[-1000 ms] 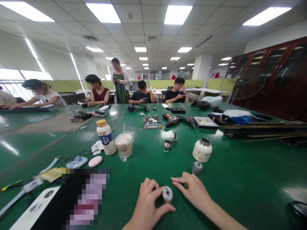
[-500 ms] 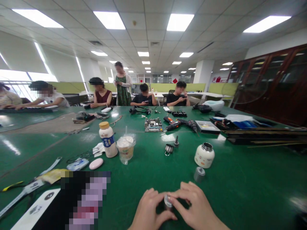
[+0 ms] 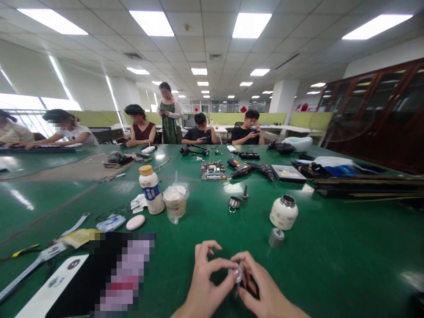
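Observation:
My left hand (image 3: 209,281) pinches the top of a small silver cylindrical metal piece (image 3: 239,278) between thumb and index finger, its other fingers raised. From the other side my right hand (image 3: 264,286) closes its fingers round the same piece, hiding much of it. Both hands are over the green table near its front edge. Beyond them and to the right stands a grey metal cylinder (image 3: 276,238). Just behind it is a cream flask (image 3: 284,213) with a printed face and an uncovered steel mouth.
Farther back lie a small metal strainer-like part (image 3: 234,203), a circuit board (image 3: 213,170) and a power drill (image 3: 263,171). A milk bottle (image 3: 152,194), a plastic drink cup (image 3: 176,201) and a pink oval object (image 3: 135,222) are left. Several people are across the table.
My left hand has shifted, its fingers lifting while thumb and index pinch the top. My right hand has moved lower round the silver piece. The view has tilted slightly.

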A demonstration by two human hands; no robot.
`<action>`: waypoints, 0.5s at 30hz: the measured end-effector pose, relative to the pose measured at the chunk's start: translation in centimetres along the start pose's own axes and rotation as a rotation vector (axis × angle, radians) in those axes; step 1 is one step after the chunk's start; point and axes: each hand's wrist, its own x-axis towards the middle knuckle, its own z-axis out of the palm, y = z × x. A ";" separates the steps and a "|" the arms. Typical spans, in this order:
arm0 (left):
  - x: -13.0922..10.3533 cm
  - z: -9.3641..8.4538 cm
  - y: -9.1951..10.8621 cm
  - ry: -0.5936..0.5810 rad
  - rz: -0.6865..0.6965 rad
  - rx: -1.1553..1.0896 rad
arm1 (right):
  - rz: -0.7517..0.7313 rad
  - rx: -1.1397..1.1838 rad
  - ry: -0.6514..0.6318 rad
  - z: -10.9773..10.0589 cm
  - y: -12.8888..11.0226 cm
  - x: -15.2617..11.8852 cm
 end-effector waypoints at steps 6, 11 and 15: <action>0.7 -0.4 -1.4 0.192 -0.053 0.189 | 0.064 -0.188 -0.028 0.3 -0.3 0.2; 1.0 -0.1 -3.4 0.080 -0.094 0.415 | 0.067 -0.202 -0.031 0.3 -0.4 0.2; 0.8 -0.3 -3.1 0.186 -0.017 0.393 | 0.068 -0.207 -0.026 0.3 -0.2 0.3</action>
